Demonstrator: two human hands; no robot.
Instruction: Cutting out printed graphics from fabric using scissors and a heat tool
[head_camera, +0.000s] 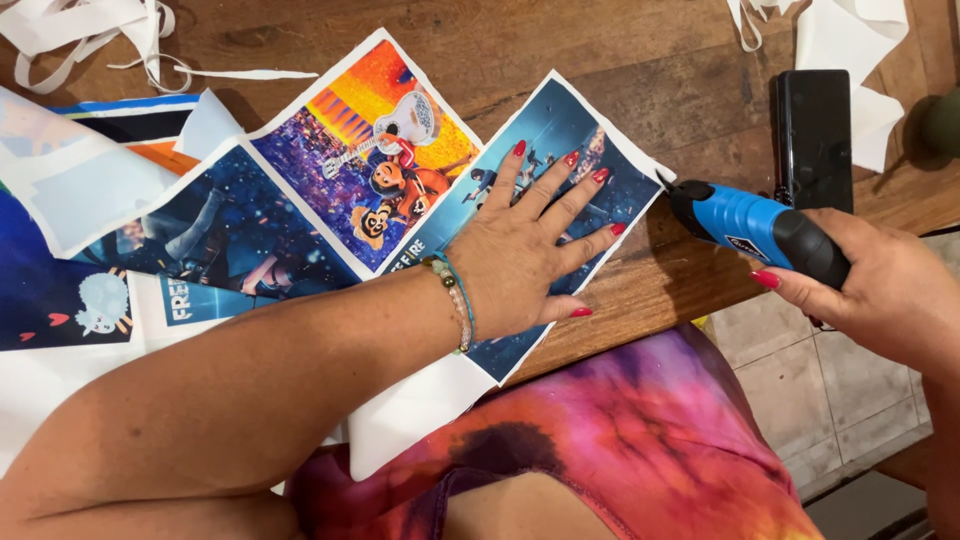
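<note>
Fingers (560, 195) of our left hand (520, 260) were spread flat, gripping nothing, pressing down on the blue printed sheet (545, 130) that lay on the wooden desk (640, 80). Right hand (890, 290) was clenched round the blue & black electric cutter (760, 230), w/ its nose touching the sheet's right edge, near the white border at the upper corner.

The sheet lay diagonally, lower end hanging off the desk edge over our tie-dye lap (640, 450). Just beside it on the left sat an orange & purple print w/ a guitar (375, 140), then more prints overlapping further left. White offcut strips (90, 35) lay at the top left & more white scraps (850, 60) at the top right. A black rectangular case (815, 135) sat on the desk right behind the cutter.

To do this cut well, we judged the left palm needed to keep the sheet taut & flat close to the cut line, but w/ fingertips kept clear of the cutter's path; they were near it. Cutter ought to run along the border where white meets picture, fed slowly, wrist straight, so the edge came out even. The overhanging end could drag or fold, so weight on the sheet mattered. We couldn't tell from this view whether the blade was running.
</note>
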